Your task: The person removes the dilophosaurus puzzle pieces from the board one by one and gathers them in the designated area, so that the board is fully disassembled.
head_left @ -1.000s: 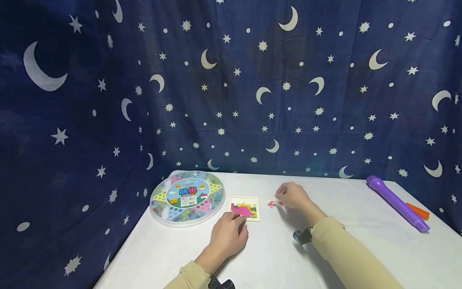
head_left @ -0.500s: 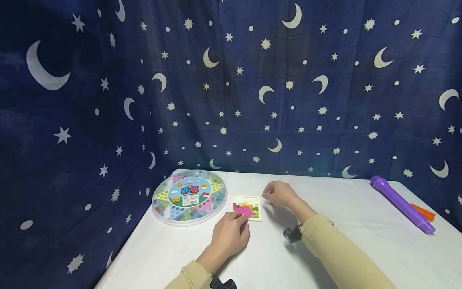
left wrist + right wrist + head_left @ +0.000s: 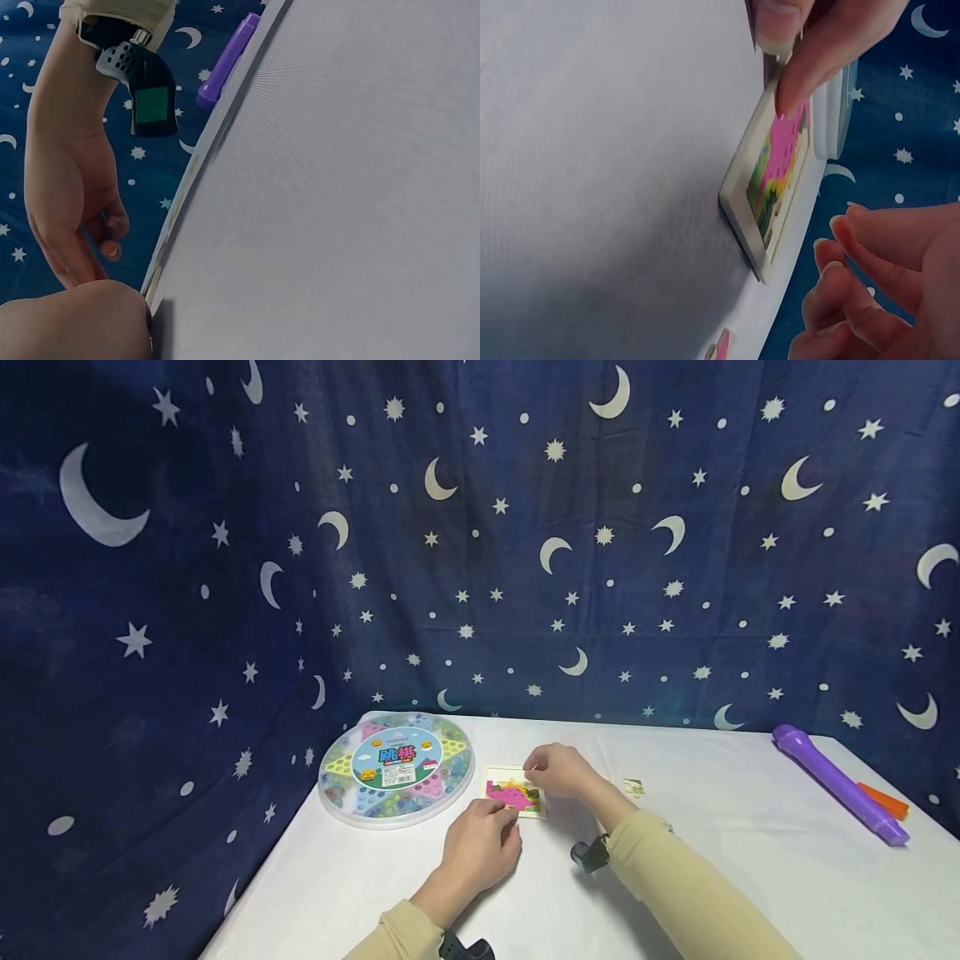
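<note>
- While the left hand (image 3: 482,843) pinches the puzzle (image 3: 512,794), the right hand (image 3: 561,771) hovers near its far corner.
- Whether the latter pinches anything, I cannot tell.
- Pieces (image 3: 633,787) lie apart.

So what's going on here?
Someone's working on a small picture puzzle. The left hand pinches its near edge, and the right hand hovers over the far right corner; can't tell if it holds a piece. At least one loose piece lies on the table to the right.
</note>
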`<state>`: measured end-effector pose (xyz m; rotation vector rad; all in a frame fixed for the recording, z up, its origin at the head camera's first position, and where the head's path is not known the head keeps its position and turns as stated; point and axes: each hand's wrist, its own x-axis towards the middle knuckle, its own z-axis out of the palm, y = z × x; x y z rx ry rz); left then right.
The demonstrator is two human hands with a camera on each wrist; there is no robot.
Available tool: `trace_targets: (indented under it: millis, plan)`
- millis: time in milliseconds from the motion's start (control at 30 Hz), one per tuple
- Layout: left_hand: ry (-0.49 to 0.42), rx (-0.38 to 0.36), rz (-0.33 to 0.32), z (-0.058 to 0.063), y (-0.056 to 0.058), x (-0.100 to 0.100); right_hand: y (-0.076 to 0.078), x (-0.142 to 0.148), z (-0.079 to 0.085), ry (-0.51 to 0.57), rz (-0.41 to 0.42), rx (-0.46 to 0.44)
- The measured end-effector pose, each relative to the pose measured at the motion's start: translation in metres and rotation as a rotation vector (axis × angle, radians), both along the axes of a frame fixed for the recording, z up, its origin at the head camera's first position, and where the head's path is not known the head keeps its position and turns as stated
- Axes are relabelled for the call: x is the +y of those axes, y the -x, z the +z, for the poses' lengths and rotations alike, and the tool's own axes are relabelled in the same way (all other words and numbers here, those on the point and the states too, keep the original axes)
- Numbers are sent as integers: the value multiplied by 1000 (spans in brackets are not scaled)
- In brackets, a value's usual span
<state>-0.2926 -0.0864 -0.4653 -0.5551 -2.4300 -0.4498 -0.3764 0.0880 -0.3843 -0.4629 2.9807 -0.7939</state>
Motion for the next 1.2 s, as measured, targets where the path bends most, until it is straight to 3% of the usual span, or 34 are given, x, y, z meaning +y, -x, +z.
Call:
trace_targets:
  millis: [433, 1200]
  plan:
    - [24, 30, -6, 5, 3, 0, 3, -12, -1, -51, 44, -15]
    - [30, -19, -18, 0, 3, 1, 4, -29, -15, -79, 91, -31]
